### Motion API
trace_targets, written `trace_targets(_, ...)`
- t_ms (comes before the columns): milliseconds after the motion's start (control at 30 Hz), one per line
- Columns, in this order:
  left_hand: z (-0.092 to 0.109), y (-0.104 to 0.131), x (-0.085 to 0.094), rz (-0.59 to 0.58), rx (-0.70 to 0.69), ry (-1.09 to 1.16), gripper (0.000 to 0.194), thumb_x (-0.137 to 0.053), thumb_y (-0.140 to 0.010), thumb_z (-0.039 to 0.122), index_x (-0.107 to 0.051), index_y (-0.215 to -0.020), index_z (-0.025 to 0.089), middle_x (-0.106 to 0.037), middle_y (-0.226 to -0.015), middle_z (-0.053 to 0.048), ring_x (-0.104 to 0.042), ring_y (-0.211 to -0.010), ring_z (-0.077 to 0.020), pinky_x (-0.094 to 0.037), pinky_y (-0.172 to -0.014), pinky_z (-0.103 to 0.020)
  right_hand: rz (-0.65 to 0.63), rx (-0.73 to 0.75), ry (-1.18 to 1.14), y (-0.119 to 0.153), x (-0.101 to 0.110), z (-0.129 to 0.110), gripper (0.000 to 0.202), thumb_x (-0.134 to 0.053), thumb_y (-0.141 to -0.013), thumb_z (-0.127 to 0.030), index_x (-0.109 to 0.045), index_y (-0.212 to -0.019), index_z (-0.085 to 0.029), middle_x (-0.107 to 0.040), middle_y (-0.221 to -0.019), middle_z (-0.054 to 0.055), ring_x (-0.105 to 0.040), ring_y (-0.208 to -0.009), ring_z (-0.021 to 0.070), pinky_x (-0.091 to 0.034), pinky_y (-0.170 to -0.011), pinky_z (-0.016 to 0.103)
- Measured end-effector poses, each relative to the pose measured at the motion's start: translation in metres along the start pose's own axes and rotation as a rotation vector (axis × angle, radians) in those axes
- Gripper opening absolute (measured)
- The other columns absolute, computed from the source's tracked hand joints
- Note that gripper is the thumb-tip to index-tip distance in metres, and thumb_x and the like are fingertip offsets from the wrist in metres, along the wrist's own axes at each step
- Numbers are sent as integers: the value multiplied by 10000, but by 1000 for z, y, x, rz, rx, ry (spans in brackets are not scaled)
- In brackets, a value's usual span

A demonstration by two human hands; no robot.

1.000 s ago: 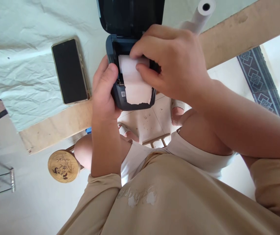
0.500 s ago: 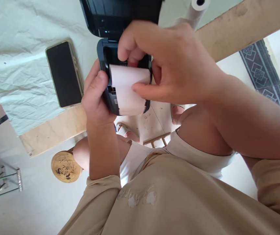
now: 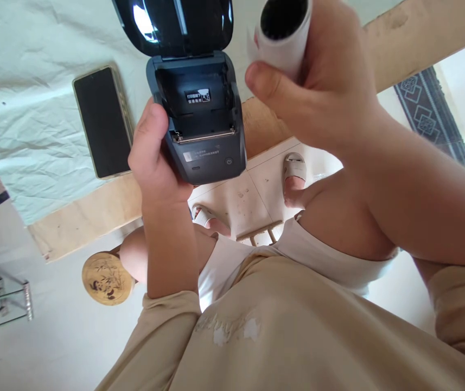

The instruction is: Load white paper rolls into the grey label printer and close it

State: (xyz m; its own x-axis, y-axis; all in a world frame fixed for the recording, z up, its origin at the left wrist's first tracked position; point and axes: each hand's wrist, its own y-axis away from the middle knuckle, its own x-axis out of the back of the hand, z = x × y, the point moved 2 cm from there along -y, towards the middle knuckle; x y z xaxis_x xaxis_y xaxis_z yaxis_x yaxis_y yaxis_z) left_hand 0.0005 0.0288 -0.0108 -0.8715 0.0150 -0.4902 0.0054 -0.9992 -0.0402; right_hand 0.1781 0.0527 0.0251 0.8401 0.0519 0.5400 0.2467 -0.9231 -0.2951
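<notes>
My left hand [image 3: 159, 157] is wrapped round the side of a small dark label printer [image 3: 211, 160], held above the table's front edge. The printer's glossy black lid [image 3: 179, 27] is swung up, and its paper compartment is bare, with a small printed sticker on the inner wall. Off to the right and above the printer, my right hand [image 3: 317, 92] grips a white paper roll [image 3: 283, 60], its dark hollow core facing me. A loose paper end sticks out at the roll's left side.
A smartphone [image 3: 102, 122] with a dark screen lies on the pale green cloth [image 3: 49, 152] left of the printer. The table's wooden edge [image 3: 89, 217] runs below. A round stool top [image 3: 107, 278] with a panda picture stands at lower left.
The paper roll has come out of the printer, and my right hand has moved up and right with a roll. The printer shifted slightly left. The roll on the table is no longer visible.
</notes>
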Motion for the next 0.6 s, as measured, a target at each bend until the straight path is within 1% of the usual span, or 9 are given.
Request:
trace_targets(33, 0, 0, 0, -2, 0, 2, 269, -478, -820, 421, -590, -818, 176, -634, -799, -41, -652, -940, -183, -537, -926, -350, -22, 26, 64, 1, 0, 0, 460, -485, -783, -450, -561, -1081, -109, -524, -1061, 45, -445, -1101, 101, -385, -1018, 255)
trace_targets(100, 1, 1, -1, -9, -6, 6, 270, -458, -832, 404, -596, -827, 173, -635, -796, -49, -647, -964, -188, -535, -928, -354, -62, 66, 176, 2, 1, -1, 509, -487, -781, -498, -557, -1111, -117, -508, -1134, 43, -456, -1096, 123, -387, -1000, 279)
trace_targets(233, 1, 3, -4, -7, -21, 31, 243, -489, -819, 379, -609, -819, 168, -641, -794, -50, -649, -954, -193, -536, -933, -363, -127, 67, 321, 1, 0, -1, 574, -445, -799, -532, -465, -1235, -160, -505, -1172, 22, -492, -1039, 101, -402, -897, 251)
trace_targets(300, 1, 3, -5, 9, -26, 54, 230, -492, -824, 354, -598, -804, 151, -635, -784, -38, -658, -937, -179, -520, -995, -381, -134, 35, 347, 0, 0, 0, 565, -465, -791, -493, -455, -1250, -165, -527, -1133, 17, -493, -978, 83, -388, -876, 245)
trace_targets(367, 1, 3, -5, 15, -24, 70, 229, -488, -827, 344, -598, -815, 144, -633, -792, -36, -663, -963, -185, -497, -1047, -410, -123, 7, 353, -2, 0, 2, 547, -489, -775, -430, -461, -1254, -169, -538, -1108, 20, -479, -951, 79, -375, -876, 242)
trace_targets(467, 1, 2, -4, 3, -17, 73, 239, -504, -809, 376, -622, -818, 169, -628, -789, -46, -658, -997, -222, -517, -1009, -425, -130, -45, 390, -6, -3, 8, 526, -483, -751, -329, -462, -1256, -188, -545, -1093, 31, -464, -944, 94, -356, -878, 258)
trace_targets(567, 1, 2, -3, -9, -13, 73, 236, -528, -789, 391, -637, -797, 182, -618, -765, -46, -655, -973, -219, -545, -956, -403, -192, -116, 427, -8, -10, 16, 559, -474, -700, -255, -462, -1255, -186, -578, -933, 45, -443, -832, 95, -361, -841, 282)
trace_targets(600, 0, 2, -2, -6, -5, 71, 237, -527, -791, 390, -637, -799, 181, -617, -768, -44, -656, -966, -211, -547, -958, -399, -203, -119, 431, -8, -11, 17, 570, -472, -692, -253, -459, -1258, -186, -582, -920, 46, -445, -823, 98, -370, -841, 288)
